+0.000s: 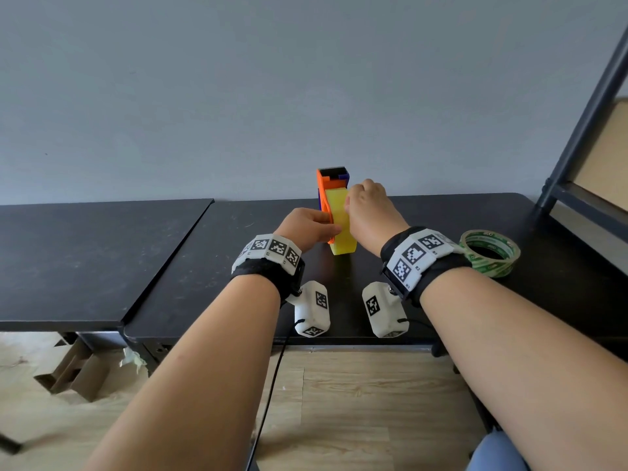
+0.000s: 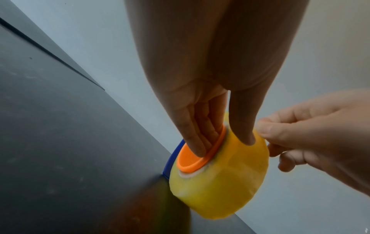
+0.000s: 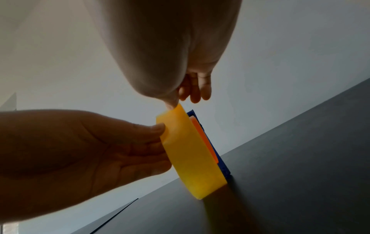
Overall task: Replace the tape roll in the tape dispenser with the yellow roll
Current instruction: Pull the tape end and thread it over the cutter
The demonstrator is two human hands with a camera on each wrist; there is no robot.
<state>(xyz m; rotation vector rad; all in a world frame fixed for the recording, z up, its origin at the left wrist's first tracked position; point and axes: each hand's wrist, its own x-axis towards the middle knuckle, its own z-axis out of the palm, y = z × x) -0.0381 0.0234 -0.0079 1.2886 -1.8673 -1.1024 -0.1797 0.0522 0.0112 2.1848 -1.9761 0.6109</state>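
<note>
The orange and blue tape dispenser (image 1: 331,181) stands upright on the black table (image 1: 441,300), cutter end up. The yellow roll (image 1: 343,232) sits on its orange hub (image 2: 192,158). My left hand (image 1: 331,229) pinches roll and hub: fingers (image 2: 198,142) lie flat on the hub and the thumb (image 2: 246,134) presses the roll's outer face. My right hand (image 1: 348,202) pinches the loose tape end at the top of the yellow roll (image 3: 192,150), between thumb and fingers (image 3: 176,101). The blue side plate (image 3: 220,161) shows behind the roll.
A tape roll with green print (image 1: 489,254) lies flat on the table to the right of my right wrist. A second black table (image 1: 85,260) adjoins on the left. A dark shelf frame (image 1: 577,130) rises at the right. Cardboard (image 1: 78,372) lies on the floor.
</note>
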